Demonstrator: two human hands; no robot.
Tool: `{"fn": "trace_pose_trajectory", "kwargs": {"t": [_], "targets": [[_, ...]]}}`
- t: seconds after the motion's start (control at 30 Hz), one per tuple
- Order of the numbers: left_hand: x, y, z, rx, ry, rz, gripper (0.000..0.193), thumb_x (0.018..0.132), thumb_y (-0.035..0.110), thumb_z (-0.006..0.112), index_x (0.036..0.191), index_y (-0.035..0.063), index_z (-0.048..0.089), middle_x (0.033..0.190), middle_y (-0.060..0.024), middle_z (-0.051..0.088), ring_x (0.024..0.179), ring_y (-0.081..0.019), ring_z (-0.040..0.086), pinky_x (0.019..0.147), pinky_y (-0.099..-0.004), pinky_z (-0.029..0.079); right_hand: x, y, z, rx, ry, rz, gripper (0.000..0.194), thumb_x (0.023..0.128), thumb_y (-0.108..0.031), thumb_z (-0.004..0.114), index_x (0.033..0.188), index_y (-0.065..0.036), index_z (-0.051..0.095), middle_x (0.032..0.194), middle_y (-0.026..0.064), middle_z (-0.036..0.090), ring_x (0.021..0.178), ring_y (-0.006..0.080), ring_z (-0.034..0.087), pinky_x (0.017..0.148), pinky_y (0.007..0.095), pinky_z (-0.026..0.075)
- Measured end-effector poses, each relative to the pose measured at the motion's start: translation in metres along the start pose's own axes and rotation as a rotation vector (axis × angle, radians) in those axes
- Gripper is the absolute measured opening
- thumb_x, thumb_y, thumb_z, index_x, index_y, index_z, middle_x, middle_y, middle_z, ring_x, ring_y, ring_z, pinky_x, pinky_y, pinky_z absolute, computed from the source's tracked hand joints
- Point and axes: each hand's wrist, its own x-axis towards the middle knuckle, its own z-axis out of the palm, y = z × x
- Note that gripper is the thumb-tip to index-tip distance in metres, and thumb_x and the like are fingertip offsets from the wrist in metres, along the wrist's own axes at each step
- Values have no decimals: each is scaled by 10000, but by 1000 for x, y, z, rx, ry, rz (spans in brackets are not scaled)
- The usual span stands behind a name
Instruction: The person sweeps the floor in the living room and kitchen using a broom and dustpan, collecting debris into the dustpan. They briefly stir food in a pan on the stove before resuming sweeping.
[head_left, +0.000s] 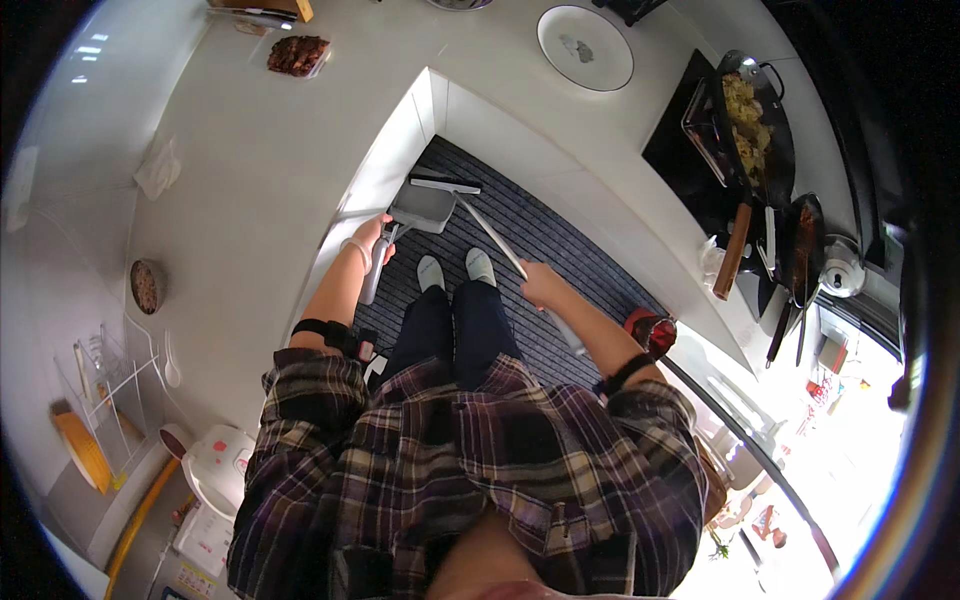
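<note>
My left hand (374, 235) grips the handle of a grey long-handled dustpan (424, 208), which is low over or on the dark ribbed floor mat (534, 238). My right hand (543, 285) is closed around the light pole of a broom (445, 184). The broom's wide head lies across the far side of the dustpan, near the corner of the white cabinets. Whether the broom head touches the pan cannot be told. My feet, in pale socks, stand on the mat just this side of the dustpan.
White cabinets and a counter (247, 187) border the mat ahead and on the left. A plate (585, 48) and a tray of dark food (298, 56) sit on it. At right are a frying pan of food (756, 135) with its handle jutting out, and a red bag (652, 333) low down.
</note>
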Motion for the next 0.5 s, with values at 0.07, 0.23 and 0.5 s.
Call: {"fn": "trace_pose_trajectory", "kwargs": {"t": [0.07, 0.23, 0.5], "targets": [[0, 4, 7, -20, -11, -12, 419, 829, 446, 488, 699, 50, 453, 490, -126, 489, 334, -195, 451, 321, -303, 382, -2, 4, 2, 28, 65, -5, 640, 695, -69, 520, 1303, 35, 350, 787, 242, 615, 607, 310, 636, 506, 415, 501], [-3, 6, 11, 19, -38, 11, 385, 842, 446, 470, 739, 76, 442, 476, -104, 487, 335, -190, 454, 314, -293, 381, 69, -29, 22, 128, 103, 180, 539, 710, -49, 516, 1219, 82, 398, 753, 220, 619, 589, 307, 635, 492, 392, 505], [-6, 13, 4, 26, -77, 29, 370, 857, 416, 428, 713, 75, 444, 457, -105, 472, 332, -185, 462, 306, -295, 357, 0, -16, 18, 93, -40, 42, 578, 741, -59, 522, 1303, -39, 386, 725, 204, 617, 516, 266, 619, 485, 379, 504]]}}
